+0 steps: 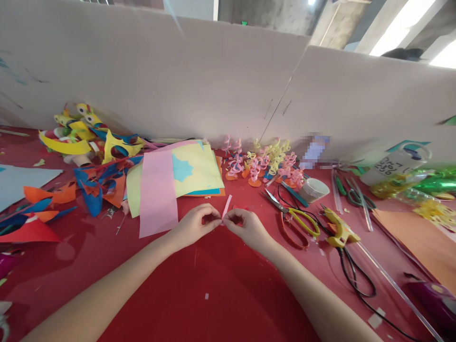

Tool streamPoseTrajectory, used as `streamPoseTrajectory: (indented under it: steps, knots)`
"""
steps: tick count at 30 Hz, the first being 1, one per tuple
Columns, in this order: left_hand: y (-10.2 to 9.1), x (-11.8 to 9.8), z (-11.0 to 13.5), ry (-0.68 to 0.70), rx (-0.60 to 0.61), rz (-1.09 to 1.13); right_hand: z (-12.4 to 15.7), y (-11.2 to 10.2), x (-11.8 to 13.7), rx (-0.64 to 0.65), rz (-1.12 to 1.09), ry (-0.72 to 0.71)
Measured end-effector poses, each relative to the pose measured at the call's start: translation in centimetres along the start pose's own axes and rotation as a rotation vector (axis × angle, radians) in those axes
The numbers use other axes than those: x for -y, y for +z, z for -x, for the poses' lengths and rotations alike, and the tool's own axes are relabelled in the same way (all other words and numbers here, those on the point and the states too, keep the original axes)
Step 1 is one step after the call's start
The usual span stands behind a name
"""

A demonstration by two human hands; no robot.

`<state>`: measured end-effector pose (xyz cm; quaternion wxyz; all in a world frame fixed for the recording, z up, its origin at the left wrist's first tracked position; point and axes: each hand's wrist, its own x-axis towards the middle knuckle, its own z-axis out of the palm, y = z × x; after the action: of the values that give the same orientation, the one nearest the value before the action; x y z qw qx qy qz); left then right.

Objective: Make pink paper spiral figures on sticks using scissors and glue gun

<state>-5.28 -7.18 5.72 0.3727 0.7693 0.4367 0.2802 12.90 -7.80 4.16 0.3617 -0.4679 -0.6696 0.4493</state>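
Observation:
Over the middle of the red table, my two hands meet fingertip to fingertip. A narrow pink paper strip rises from between them. My left hand pinches its lower end with thumb and forefinger. My right hand pinches the same end from the other side. Left of my left hand lies a wide pink paper sheet, on top of pale yellow paper. Beyond my hands stand several curled pink and yellow paper pieces on orange bases.
On the right lie scissors with red and yellow handles, a yellow glue gun with its black cord, a paper cup and orange paper. Coloured paper scraps pile up at left. A white partition borders the table's back.

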Motion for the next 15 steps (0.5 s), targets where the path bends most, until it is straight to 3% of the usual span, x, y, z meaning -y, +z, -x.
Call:
streamPoseTrajectory:
  steps: [4, 7, 10, 15]
  knots:
    - [0.02, 0.12, -0.08, -0.056, 0.047, 0.157, -0.29, -0.09, -0.15, 0.058, -0.184, 0.095]
    - [0.07, 0.15, -0.08, -0.151, 0.07, 0.335, -0.35, -0.17, -0.24, 0.064, -0.237, 0.065]
    - [0.08, 0.06, -0.07, -0.24, 0.038, 0.517, -0.14, -0.07, -0.25, -0.035, -0.169, -0.103]
    - [-0.08, -0.37, -0.09, -0.313, -0.002, 0.689, 0.57, 0.16, 0.07, -0.139, 0.189, -0.486]
